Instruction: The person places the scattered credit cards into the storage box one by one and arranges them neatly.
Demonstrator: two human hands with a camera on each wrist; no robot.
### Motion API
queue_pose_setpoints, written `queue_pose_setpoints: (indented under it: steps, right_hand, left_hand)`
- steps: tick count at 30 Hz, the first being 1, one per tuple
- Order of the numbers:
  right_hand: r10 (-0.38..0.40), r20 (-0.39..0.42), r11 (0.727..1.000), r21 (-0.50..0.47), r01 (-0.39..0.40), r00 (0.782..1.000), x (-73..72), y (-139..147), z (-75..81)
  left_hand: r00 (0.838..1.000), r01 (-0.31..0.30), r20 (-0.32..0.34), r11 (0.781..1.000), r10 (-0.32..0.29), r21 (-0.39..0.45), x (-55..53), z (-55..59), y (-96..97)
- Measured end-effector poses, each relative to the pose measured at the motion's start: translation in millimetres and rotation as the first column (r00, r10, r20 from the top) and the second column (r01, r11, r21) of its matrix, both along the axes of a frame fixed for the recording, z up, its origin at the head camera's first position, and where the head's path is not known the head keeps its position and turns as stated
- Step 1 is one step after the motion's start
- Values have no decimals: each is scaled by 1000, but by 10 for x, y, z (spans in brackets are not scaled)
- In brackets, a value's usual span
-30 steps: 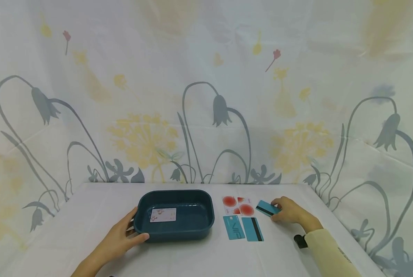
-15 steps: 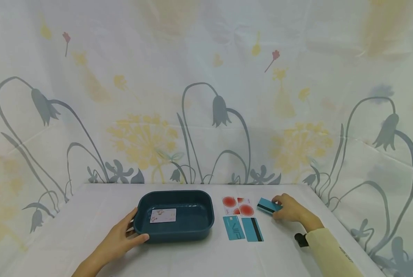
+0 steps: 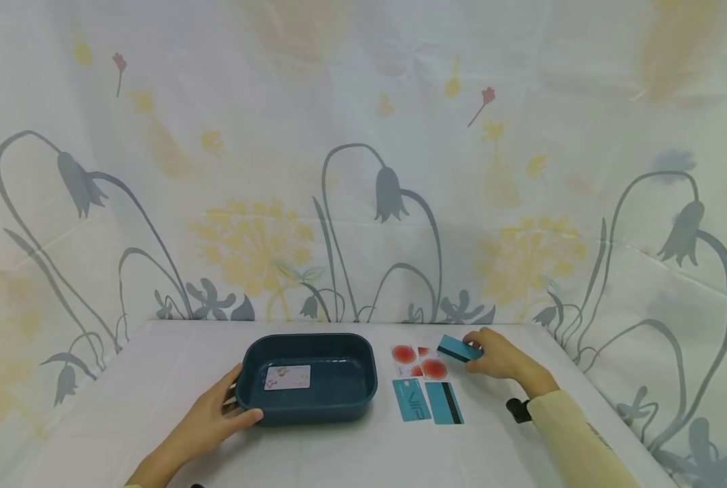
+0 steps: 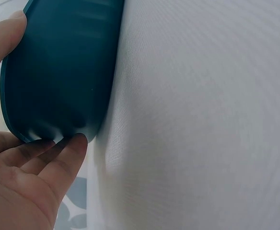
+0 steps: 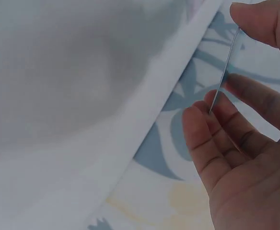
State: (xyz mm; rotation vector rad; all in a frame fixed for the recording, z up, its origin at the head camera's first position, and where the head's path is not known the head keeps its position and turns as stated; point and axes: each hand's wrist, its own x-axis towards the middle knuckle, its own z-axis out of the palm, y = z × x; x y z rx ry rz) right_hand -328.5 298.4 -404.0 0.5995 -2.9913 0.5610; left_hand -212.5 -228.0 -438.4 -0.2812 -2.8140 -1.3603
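Observation:
My right hand (image 3: 500, 356) pinches a blue plastic card (image 3: 457, 348) with a black stripe, held tilted above the white table behind the laid-out cards. In the right wrist view that card appears edge-on as a thin line (image 5: 225, 69), between thumb and fingers. At the left end of a dark teal plastic basin (image 3: 314, 415), my left hand (image 3: 207, 420) holds the corner, thumb on the near wall. The left wrist view has its fingertips (image 4: 77, 141) against the end wall. A pale card with a floral print (image 3: 286, 378) lies inside the basin.
Right of the basin lie two white cards with red circles, one left (image 3: 404, 359) and one right (image 3: 434, 368). Nearer are a blue VIP card (image 3: 410, 400) and a blue striped card (image 3: 444, 403). A flower-patterned cloth (image 3: 351, 237) hangs behind the table.
The right hand has raised the blue card off the table and carried it slightly left and up in the head view. My left hand and the basin stay put.

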Motion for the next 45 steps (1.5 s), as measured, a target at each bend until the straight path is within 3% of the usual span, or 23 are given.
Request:
queue_pose_setpoints:
  steps: [9, 22, 33, 45]
  right_hand:
    - [54, -3, 998, 19, -54, 999, -48, -305, 140]
    - [79, 49, 997, -4, -79, 996, -26, -705, 201]
    - [175, -16, 985, 3, -175, 984, -7, -964, 341]
    - [221, -47, 975, 38, -219, 974, 9, -1359, 417]
  left_hand:
    - [1000, 3, 2, 1000, -3, 14, 11, -23, -4]
    - [1000, -1, 2, 1000, 1, 0, 25, -27, -16]
    - [1000, 9, 21, 1000, -9, -4, -11, 15, -3]
    - [1000, 9, 8, 1000, -9, -4, -6, -1, -10]
